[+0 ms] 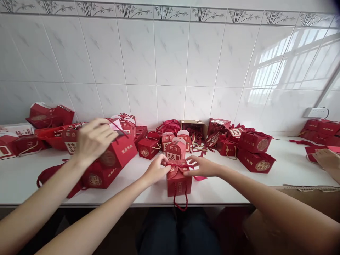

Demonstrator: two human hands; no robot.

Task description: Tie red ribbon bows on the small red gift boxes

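Note:
A small red gift box (pixel 179 186) with gold lettering stands upright before me near the table's front edge. Its dark red cord handle (pixel 181 205) hangs over the front side. Across the top runs a red ribbon (pixel 177 165) in a bow, one tail trailing right onto the table. At the bow's left side my left hand (pixel 157 169) pinches the ribbon between thumb and fingertips. My right hand (pixel 204 166) is at the bow's right side, fingers curled on the ribbon and thumb against the box top.
At left, another person's hand (pixel 95 138) holds a red box (pixel 124 152) by its cord. A further person's hand (pixel 328 161) is at the far right. Behind stand several red boxes (pixel 148 147), a ribbon bundle (pixel 170 126) and an open carton (pixel 193 124). Stacked boxes (pixel 256 161) stand right.

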